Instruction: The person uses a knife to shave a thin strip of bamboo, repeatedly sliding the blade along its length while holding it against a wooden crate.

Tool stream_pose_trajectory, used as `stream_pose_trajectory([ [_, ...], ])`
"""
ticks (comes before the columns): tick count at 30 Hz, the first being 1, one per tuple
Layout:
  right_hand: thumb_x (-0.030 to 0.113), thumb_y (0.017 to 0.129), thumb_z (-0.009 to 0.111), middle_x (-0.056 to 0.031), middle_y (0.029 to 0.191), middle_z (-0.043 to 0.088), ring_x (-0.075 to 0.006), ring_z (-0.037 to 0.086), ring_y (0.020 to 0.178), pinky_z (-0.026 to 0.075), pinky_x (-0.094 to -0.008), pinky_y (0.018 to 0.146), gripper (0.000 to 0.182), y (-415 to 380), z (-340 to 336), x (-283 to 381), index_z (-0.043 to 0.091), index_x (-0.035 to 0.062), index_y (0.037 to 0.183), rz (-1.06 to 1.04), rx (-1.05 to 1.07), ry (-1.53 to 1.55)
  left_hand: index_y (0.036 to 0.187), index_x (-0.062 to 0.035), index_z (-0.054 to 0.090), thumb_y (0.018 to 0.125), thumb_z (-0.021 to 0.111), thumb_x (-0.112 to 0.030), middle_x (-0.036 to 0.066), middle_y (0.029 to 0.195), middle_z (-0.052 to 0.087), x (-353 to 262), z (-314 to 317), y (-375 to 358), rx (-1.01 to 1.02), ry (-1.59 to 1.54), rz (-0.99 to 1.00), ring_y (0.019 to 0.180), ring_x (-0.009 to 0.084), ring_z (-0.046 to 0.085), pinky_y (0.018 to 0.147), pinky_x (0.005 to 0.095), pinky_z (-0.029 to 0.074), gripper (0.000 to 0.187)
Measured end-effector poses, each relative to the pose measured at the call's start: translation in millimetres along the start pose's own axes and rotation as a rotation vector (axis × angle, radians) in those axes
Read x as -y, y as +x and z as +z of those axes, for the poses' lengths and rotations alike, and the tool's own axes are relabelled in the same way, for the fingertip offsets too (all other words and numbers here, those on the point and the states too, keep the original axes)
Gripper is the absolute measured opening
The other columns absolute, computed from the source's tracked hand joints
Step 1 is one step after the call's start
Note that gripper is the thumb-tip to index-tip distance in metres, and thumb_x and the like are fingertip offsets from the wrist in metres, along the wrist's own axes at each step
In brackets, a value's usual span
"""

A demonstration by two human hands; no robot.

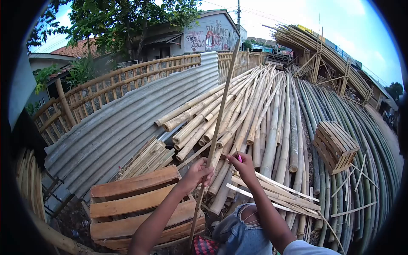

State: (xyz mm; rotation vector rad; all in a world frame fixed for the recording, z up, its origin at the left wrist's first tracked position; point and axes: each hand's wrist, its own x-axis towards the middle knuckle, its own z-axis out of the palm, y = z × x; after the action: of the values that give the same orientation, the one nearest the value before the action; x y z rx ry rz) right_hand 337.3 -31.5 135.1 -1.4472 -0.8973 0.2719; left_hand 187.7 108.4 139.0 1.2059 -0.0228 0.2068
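A long, thin bamboo strip [224, 95] stands nearly upright in front of me, its lower end down near my knee. My left hand [201, 171] is wrapped round it at about mid-height. To the right of the strip, my right hand [243, 163] is closed, with a small pink item [239, 158] showing between its fingers; a thin piece juts up from this hand, too small to identify. Several pale split bamboo slats [276, 193] lie beside my right forearm, above my torn jeans [246, 229].
A wooden slatted crate [140, 199] sits at lower left, another crate [335, 146] on green poles [369, 170] at right. Stacked bamboo poles [272, 127] stretch ahead. Corrugated sheeting [140, 106] and a bamboo fence [114, 85] line the left side.
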Motion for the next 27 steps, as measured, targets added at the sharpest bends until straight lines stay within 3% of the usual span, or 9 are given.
stream_pose_trajectory([
  [3, 0.021, 0.082, 0.062, 0.0002, 0.052, 0.041, -0.0058, 0.037, 0.052, 0.031, -0.0270, 0.048, 0.029, -17.2, -3.6, 3.3, 0.054, -0.0017, 0.064, -0.042, 0.026, -0.048, 0.098, -0.0063, 0.044, 0.090, 0.054, -0.016, 0.000, 0.063, 0.039, -2.2, 9.7, -5.6, -0.001, -0.076, 0.011, 0.046, 0.0075, 0.037, 0.046, 0.0210, 0.034, 0.016],
  [5, 0.018, 0.079, 0.062, -0.0083, 0.051, 0.043, -0.0099, 0.040, 0.048, 0.033, -0.0296, 0.047, 0.026, -30.1, -3.6, 18.2, 0.053, -0.0040, 0.068, -0.121, 0.105, -0.368, 0.097, -0.0062, 0.045, 0.090, 0.054, -0.018, 0.000, 0.063, 0.040, -2.3, 11.5, -8.8, 0.058, -0.088, -0.010, 0.047, 0.0074, 0.037, 0.045, 0.0210, 0.034, 0.017],
  [6, 0.015, 0.074, 0.062, -0.0151, 0.051, 0.044, -0.0166, 0.041, 0.044, 0.035, -0.0323, 0.046, 0.022, -33.9, 0.3, 30.5, 0.053, -0.0050, 0.070, -0.166, 0.115, -0.376, 0.097, -0.0063, 0.045, 0.090, 0.055, -0.019, 0.000, 0.063, 0.039, -2.2, 14.6, -10.6, 0.078, -0.099, -0.016, 0.046, 0.0070, 0.036, 0.044, 0.0206, 0.032, 0.018],
  [10, 0.013, 0.072, 0.060, -0.0183, 0.051, 0.046, -0.0263, 0.043, 0.044, 0.037, -0.0349, 0.047, 0.019, -32.3, 2.5, 24.9, 0.054, -0.0044, 0.068, -0.172, 0.197, -0.430, 0.097, -0.0070, 0.047, 0.089, 0.057, -0.027, -0.002, 0.062, 0.039, 4.0, 22.4, -15.8, 0.136, -0.094, -0.052, 0.045, 0.0052, 0.035, 0.043, 0.0189, 0.031, 0.024],
  [14, 0.016, 0.072, 0.059, -0.0217, 0.055, 0.049, -0.0358, 0.049, 0.049, 0.039, -0.0397, 0.049, 0.022, -35.7, 6.0, 39.2, 0.053, -0.0035, 0.064, -0.168, 0.246, -0.513, 0.094, -0.0066, 0.045, 0.089, 0.056, -0.022, -0.002, 0.061, 0.037, 2.0, 29.6, -20.3, 0.057, -0.090, -0.041, 0.044, 0.0049, 0.033, 0.042, 0.0193, 0.029, 0.019],
  [15, 0.016, 0.072, 0.059, -0.0217, 0.055, 0.049, -0.0358, 0.049, 0.049, 0.039, -0.0397, 0.049, 0.022, -36.1, 6.2, 37.6, 0.053, -0.0035, 0.064, -0.168, 0.247, -0.514, 0.094, -0.0066, 0.045, 0.089, 0.056, -0.022, -0.002, 0.061, 0.037, 4.6, 29.0, -20.5, 0.057, -0.090, -0.040, 0.044, 0.0049, 0.033, 0.042, 0.0193, 0.029, 0.019],
  [17, 0.016, 0.070, 0.058, -0.0205, 0.055, 0.051, -0.0361, 0.053, 0.052, 0.041, -0.0420, 0.050, 0.019, -36.2, 7.7, 32.0, 0.054, -0.0014, 0.063, -0.381, 0.256, -0.710, 0.092, -0.0076, 0.045, 0.089, 0.056, -0.023, -0.003, 0.062, 0.037, 11.7, 26.9, -22.2, 0.095, -0.111, -0.100, 0.044, 0.0040, 0.032, 0.041, 0.0184, 0.028, 0.019],
  [27, 0.019, 0.069, 0.057, -0.0168, 0.054, 0.053, -0.0345, 0.056, 0.056, 0.043, -0.0447, 0.053, 0.014, -24.4, -1.0, 30.8, 0.055, 0.0053, 0.066, -0.557, 0.147, -0.987, 0.098, -0.0075, 0.045, 0.089, 0.057, -0.025, -0.006, 0.061, 0.034, 23.5, 36.3, -32.9, 0.020, -0.081, -0.073, 0.044, 0.0011, 0.029, 0.039, 0.0164, 0.026, 0.023],
])
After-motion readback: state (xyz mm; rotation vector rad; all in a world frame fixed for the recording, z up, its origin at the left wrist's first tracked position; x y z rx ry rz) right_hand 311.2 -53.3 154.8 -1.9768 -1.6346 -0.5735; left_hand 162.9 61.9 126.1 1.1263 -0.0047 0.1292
